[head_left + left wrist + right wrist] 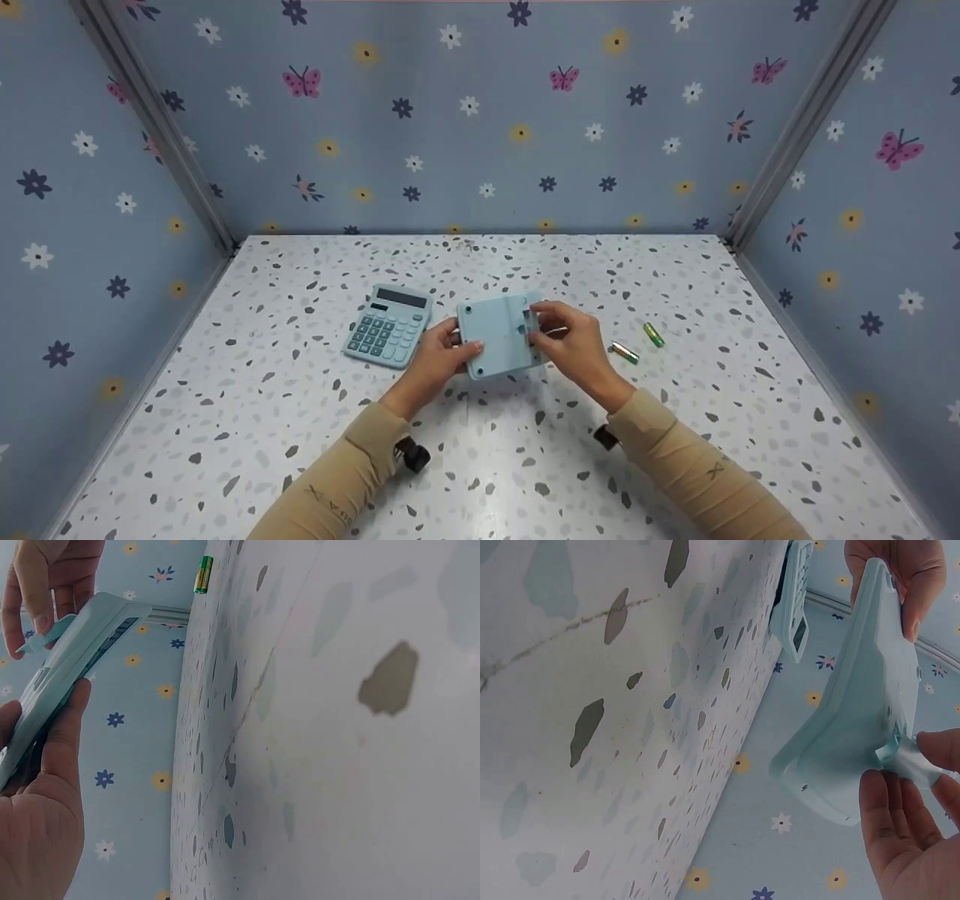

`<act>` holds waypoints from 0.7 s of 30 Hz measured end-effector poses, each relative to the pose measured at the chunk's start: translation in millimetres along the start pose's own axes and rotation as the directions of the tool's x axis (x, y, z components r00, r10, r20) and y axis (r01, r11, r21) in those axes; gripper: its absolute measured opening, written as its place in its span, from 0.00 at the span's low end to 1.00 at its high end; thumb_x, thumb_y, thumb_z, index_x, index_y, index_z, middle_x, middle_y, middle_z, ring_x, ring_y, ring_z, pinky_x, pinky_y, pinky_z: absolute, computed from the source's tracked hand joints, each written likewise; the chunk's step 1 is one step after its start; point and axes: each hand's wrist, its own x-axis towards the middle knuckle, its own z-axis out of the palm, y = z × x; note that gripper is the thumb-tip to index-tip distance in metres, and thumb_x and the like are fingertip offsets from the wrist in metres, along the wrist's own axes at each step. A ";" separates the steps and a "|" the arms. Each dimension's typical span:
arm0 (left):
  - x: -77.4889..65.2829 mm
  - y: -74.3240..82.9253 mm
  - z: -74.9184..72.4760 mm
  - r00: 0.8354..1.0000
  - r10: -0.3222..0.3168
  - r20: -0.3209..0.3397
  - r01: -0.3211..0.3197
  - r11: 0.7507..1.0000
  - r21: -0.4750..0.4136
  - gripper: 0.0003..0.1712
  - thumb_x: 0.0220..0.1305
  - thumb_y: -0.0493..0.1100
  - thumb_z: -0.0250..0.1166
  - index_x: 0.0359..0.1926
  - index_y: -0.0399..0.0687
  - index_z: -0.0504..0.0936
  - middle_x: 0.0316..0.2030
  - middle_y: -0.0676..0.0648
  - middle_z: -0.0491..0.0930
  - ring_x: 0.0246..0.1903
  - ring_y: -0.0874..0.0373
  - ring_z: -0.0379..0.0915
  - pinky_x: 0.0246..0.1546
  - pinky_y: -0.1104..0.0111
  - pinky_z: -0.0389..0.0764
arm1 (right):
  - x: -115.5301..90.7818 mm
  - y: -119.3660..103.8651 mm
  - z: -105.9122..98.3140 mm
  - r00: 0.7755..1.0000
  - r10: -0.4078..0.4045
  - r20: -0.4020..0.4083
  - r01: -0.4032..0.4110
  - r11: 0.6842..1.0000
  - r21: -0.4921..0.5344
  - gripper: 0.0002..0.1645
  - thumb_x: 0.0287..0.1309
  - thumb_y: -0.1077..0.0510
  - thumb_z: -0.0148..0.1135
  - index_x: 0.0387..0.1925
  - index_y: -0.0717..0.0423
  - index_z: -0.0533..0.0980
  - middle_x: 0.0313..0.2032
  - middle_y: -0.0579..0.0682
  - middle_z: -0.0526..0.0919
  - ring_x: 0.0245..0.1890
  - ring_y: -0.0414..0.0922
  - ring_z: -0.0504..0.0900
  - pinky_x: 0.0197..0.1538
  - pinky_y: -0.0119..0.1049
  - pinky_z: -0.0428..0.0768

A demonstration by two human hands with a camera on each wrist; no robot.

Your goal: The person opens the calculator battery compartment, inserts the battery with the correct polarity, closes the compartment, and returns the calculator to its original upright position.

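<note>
My left hand grips a light blue calculator by its left edge, thumb on the back, which faces up. At its right end my right hand pinches a small light blue battery cover between thumb and fingers. In the right wrist view the cover stands tilted out from the calculator's back; whether one edge is still in its slot I cannot tell. Fingers partly hide the battery compartment. Two green batteries, a nearer one and a farther one, lie on the table right of my right hand.
A second light blue calculator lies face up on the speckled white table, just left of my left hand. Flowered blue panels stand behind the table and at both sides.
</note>
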 end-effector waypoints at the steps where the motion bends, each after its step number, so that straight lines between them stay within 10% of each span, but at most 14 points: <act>1: -0.1 0.0 0.0 1.000 0.001 0.001 -0.001 1.000 0.001 0.33 0.75 0.32 0.65 0.77 0.37 0.70 0.63 0.31 0.84 0.55 0.48 0.88 0.54 0.57 0.92 | 0.3 -0.2 -0.7 1.000 0.004 -0.001 -0.004 1.000 0.000 0.22 0.60 0.71 0.74 0.56 0.60 0.86 0.42 0.58 0.92 0.43 0.53 0.91 0.48 0.50 0.93; 21: -1.3 1.5 -5.2 1.000 -0.022 -0.010 0.022 1.000 -0.014 0.31 0.76 0.32 0.64 0.77 0.37 0.70 0.62 0.31 0.84 0.56 0.47 0.88 0.56 0.57 0.91 | 11.1 6.8 -19.0 0.998 0.068 -0.010 -0.068 0.996 -0.056 0.21 0.62 0.72 0.70 0.57 0.64 0.86 0.43 0.60 0.92 0.42 0.53 0.90 0.50 0.47 0.93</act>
